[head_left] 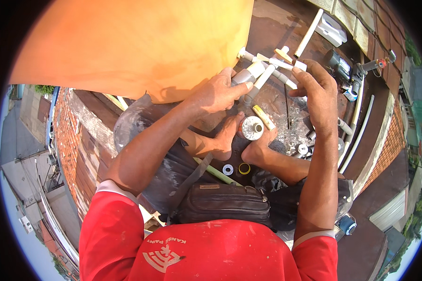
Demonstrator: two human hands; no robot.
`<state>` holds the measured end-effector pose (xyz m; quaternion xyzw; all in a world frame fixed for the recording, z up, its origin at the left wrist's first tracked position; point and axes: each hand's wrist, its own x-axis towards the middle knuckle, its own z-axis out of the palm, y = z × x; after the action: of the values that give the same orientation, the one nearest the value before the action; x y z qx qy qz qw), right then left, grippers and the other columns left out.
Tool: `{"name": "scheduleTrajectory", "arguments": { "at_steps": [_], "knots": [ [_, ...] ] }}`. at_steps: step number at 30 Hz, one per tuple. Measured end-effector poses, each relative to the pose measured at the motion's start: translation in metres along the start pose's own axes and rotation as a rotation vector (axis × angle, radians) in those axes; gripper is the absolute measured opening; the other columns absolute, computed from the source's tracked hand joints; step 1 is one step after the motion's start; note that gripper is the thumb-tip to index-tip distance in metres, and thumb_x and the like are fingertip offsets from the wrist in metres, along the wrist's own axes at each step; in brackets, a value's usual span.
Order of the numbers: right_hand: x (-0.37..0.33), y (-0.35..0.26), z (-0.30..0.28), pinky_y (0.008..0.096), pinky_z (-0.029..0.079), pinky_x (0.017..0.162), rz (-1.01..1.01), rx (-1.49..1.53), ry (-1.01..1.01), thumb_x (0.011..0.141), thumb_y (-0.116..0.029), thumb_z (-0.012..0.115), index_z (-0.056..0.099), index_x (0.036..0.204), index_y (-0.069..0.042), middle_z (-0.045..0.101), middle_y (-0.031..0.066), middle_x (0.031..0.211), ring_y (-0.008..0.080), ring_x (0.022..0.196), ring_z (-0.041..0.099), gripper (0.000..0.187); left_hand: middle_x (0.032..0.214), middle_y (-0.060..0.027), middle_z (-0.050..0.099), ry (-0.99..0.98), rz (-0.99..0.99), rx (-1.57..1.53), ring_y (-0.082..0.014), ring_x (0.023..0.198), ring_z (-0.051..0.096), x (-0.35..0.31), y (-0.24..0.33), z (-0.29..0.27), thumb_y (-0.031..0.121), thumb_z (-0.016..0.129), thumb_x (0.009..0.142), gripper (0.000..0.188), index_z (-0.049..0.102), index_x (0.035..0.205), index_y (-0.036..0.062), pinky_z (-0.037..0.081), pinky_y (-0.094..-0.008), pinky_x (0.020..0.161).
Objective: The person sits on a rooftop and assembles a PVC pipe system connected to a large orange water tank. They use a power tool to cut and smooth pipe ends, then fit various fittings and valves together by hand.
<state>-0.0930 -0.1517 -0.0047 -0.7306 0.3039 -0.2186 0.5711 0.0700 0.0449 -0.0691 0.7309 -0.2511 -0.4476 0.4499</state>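
My left hand (216, 93) is closed round a grey-and-white PVC pipe piece (247, 75), its thumb along the near side. My right hand (316, 89) pinches the end of a short white pipe fitting (299, 65) between thumb and fingers. Between the hands, several grey and white pipes cross, among them a white-and-grey pipe (261, 83). A pipe stub (244, 53) meets the side of the large orange tank (140, 47). Below, between my bare feet, stands a round can with a white top (253, 128), beside a yellowish pipe piece (264, 117).
A white roll (227, 169) and a yellow ring (244, 168) lie near a black bag (224, 203) at my waist. A dark pump (338, 64) with piping stands right, by a long white pipe (356, 136). Another loose pipe (308, 33) lies far right. Tiled roofs slope away on both sides.
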Motion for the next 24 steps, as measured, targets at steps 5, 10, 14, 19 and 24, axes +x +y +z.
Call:
{"name": "scheduleTrajectory", "arguments": {
  "at_steps": [5, 10, 14, 19, 24],
  "knots": [
    [-0.006, 0.019, 0.010, 0.0349, 0.065, 0.072, 0.050, -0.123, -0.044, 0.100, -0.025, 0.075, 0.073, 0.132, 0.008, 0.073, 0.0119, 0.099, 0.0173, 0.083, 0.070, 0.046, 0.092, -0.0052, 0.063, -0.097, -0.073, -0.429, -0.0113, 0.067, 0.057, -0.003, 0.009, -0.004, 0.040, 0.064, 0.113, 0.042, 0.058, 0.126, 0.0008, 0.043, -0.0275, 0.055],
    [-0.008, 0.038, 0.008, 0.0334, 0.064, 0.065, 0.143, -0.021, 0.050, 0.098, -0.023, 0.076, 0.074, 0.127, 0.009, 0.074, 0.0122, 0.095, 0.0160, 0.077, 0.070, 0.043, 0.092, -0.0062, 0.062, -0.173, -0.125, -0.748, -0.0121, 0.067, 0.055, 0.002, 0.003, -0.006, 0.046, 0.050, 0.118, 0.048, 0.061, 0.126, -0.0007, 0.040, -0.0276, 0.053],
    [-0.006, 0.011, 0.024, 0.0321, 0.059, 0.062, 0.110, -0.070, 0.020, 0.098, -0.024, 0.076, 0.076, 0.120, 0.009, 0.076, 0.0114, 0.088, 0.0157, 0.079, 0.071, 0.040, 0.089, -0.0053, 0.061, -0.286, -0.136, -0.863, -0.0121, 0.061, 0.052, 0.000, 0.001, -0.011, 0.050, 0.041, 0.120, 0.057, 0.062, 0.127, -0.0022, 0.040, -0.0281, 0.052],
    [-0.001, -0.006, 0.024, 0.0316, 0.055, 0.061, -0.080, -0.169, 0.157, 0.100, -0.031, 0.076, 0.077, 0.115, 0.007, 0.073, 0.0091, 0.082, 0.0136, 0.067, 0.067, 0.041, 0.085, -0.0033, 0.059, -0.375, -0.110, -0.981, -0.0114, 0.053, 0.049, 0.001, 0.002, -0.013, 0.053, 0.038, 0.120, 0.061, 0.062, 0.127, -0.0028, 0.042, -0.0283, 0.049],
    [-0.006, 0.019, 0.030, 0.0314, 0.058, 0.059, 0.067, 0.040, 0.108, 0.102, -0.030, 0.073, 0.076, 0.120, 0.008, 0.074, 0.0127, 0.089, 0.0155, 0.065, 0.067, 0.043, 0.083, -0.0023, 0.059, -0.481, -0.055, -1.132, -0.0107, 0.052, 0.051, 0.004, -0.004, -0.018, 0.052, 0.037, 0.120, 0.061, 0.061, 0.128, -0.0030, 0.045, -0.0284, 0.048]
  ]
}}
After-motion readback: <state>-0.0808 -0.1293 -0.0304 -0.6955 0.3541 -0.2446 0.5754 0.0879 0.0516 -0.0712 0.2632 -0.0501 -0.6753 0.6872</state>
